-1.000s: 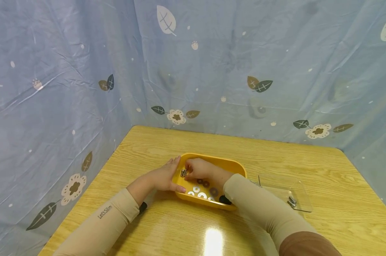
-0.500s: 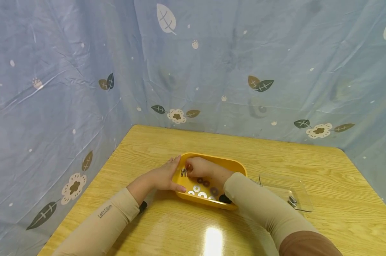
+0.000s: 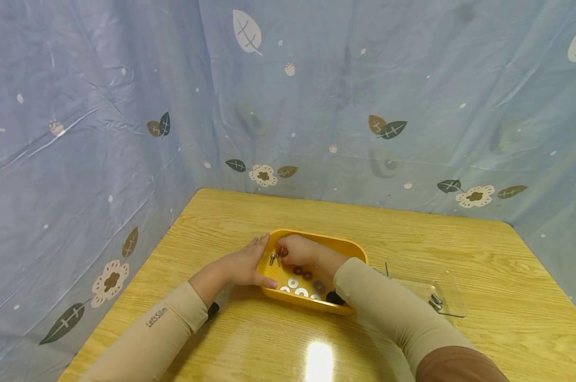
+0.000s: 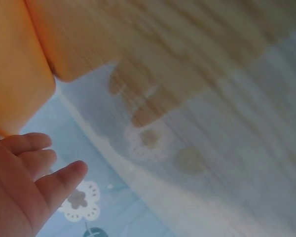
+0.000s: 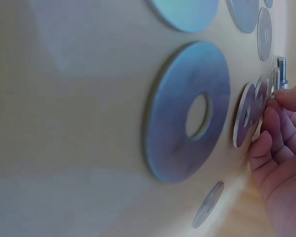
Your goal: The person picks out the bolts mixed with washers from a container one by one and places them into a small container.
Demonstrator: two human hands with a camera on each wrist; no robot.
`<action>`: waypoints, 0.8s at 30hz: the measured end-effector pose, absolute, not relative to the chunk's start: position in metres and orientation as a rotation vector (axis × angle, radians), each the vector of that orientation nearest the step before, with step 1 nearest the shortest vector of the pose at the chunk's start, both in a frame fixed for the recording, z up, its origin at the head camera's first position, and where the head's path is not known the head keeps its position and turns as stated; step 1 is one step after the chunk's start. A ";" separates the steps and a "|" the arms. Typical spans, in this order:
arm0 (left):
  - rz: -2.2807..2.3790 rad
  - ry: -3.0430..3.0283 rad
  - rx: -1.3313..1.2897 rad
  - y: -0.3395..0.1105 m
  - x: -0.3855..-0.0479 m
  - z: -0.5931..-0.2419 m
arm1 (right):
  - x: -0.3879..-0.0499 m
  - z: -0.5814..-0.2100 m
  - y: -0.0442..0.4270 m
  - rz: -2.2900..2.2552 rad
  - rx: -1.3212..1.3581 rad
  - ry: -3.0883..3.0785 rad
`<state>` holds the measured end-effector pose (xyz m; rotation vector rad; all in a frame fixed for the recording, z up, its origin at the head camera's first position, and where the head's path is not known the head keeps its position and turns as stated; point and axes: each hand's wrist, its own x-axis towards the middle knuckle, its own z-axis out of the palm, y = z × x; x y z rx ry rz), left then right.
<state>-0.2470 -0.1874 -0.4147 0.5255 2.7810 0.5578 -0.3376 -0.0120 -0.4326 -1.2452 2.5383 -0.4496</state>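
A yellow tray (image 3: 311, 302) stands on the table, holding several flat metal washers (image 3: 318, 287) and a few bolts. My left hand (image 3: 243, 265) spans the tray's left end, thumb on the near rim; its other fingers (image 4: 64, 182) reach out fairly straight in the left wrist view. Inside the tray, my right hand (image 3: 297, 251) pinches a small bolt (image 3: 278, 260) between thumb and fingertips, partly hidden. Another bolt (image 3: 272, 259) is just left of it. In the right wrist view, a threaded bolt (image 5: 281, 68) shows beyond the right hand (image 5: 286, 148).
A clear plastic tray (image 3: 452, 292) with several metal pieces (image 3: 435, 301) lies right of the yellow tray, partly behind the right sleeve. A black item (image 3: 335, 298) sits in the yellow tray's near right corner. Patterned blue cloth (image 3: 316, 106) hangs behind the wooden table (image 3: 249, 339).
The bolts by my right fingertips were bunched together; now one is apart on the left and another is at the fingers. My left hand and the tray have stayed in place.
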 end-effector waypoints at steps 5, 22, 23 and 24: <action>0.562 2.787 0.532 -0.187 -0.247 -0.414 | -0.338 -0.433 -0.012 -0.449 -1.243 2.543; 0.558 2.800 0.550 -0.187 -0.246 -0.413 | -0.337 -0.434 -0.014 -0.393 -1.164 2.664; 0.558 2.799 0.548 -0.187 -0.246 -0.414 | -0.337 -0.434 -0.014 -0.385 -1.163 2.668; 0.557 2.798 0.546 -0.187 -0.246 -0.414 | -0.337 -0.434 -0.015 -0.383 -1.163 2.665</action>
